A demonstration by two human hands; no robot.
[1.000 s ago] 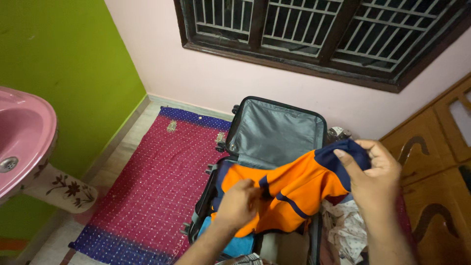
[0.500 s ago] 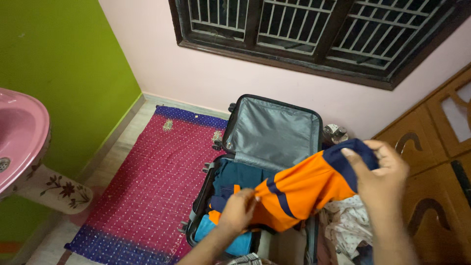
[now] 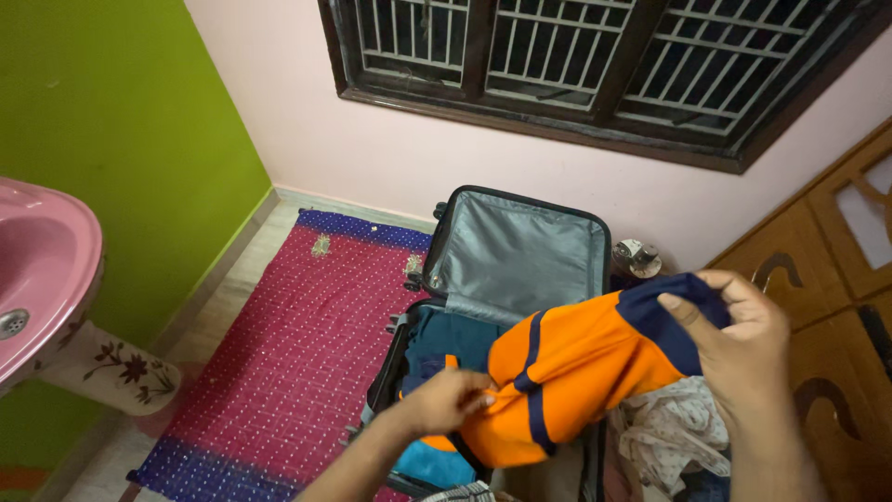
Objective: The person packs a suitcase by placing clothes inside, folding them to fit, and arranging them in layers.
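Shirt (image 3: 576,372), orange w/ navy stripes + navy end, held stretched over open suitcase (image 3: 520,256). Right hand (image 3: 743,353) pinches navy end, up high on right. Left hand (image 3: 446,400) grips orange lower edge, low, over suitcase's left half. Suitcase lid grey inside, propped vs pink wall. Teal clothes (image 3: 455,335) in the base. White patterned cloth (image 3: 669,432) just right of suitcase.

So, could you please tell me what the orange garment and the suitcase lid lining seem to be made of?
The orange garment with navy stripes, held by both hands, looks like a smooth synthetic knit, probably polyester: it drapes softly with a slight sheen. The grey lining of the open suitcase lid appears to be thin woven nylon or polyester, matte-satin and faintly wrinkled. Neither fibre can be confirmed by look alone.
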